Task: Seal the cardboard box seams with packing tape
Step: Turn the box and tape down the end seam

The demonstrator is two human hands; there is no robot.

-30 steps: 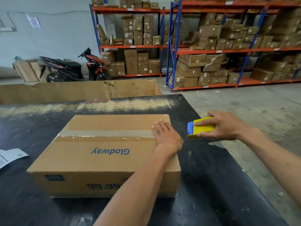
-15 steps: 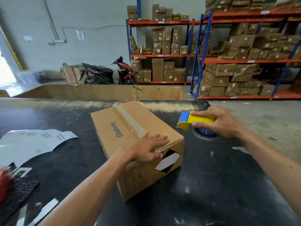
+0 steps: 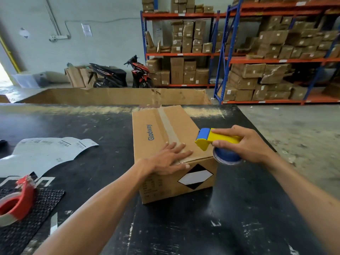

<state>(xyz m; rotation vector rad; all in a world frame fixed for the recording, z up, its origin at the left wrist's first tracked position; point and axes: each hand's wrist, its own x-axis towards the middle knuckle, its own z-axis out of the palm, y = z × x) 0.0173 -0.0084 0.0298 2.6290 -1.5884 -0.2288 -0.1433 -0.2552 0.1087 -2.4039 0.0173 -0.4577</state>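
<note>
A brown cardboard box (image 3: 158, 131) marked "Glodway" stands on the black table (image 3: 239, 208), one short end facing me. A strip of tape (image 3: 166, 124) runs along its top seam, away from me. My left hand (image 3: 170, 159) lies flat on the near end of the box top, fingers spread and thumb over the edge. My right hand (image 3: 246, 144) grips a yellow and blue tape dispenser (image 3: 213, 139) at the box's near right corner. Its blue head hovers just above the top, and the tape roll hangs below my fingers.
A red tape dispenser (image 3: 16, 199) rests on a black mesh mat (image 3: 36, 214) at the left. Sheets of label backing paper (image 3: 44, 151) lie left of the box. A large open carton (image 3: 114, 96) stands behind the table. Shelving with boxes (image 3: 257, 70) and motorbikes (image 3: 117, 74) fill the background.
The box has been turned about a quarter turn, so its short end faces me. My left hand stayed on its top, and my right hand brought the dispenser over the near right corner.
</note>
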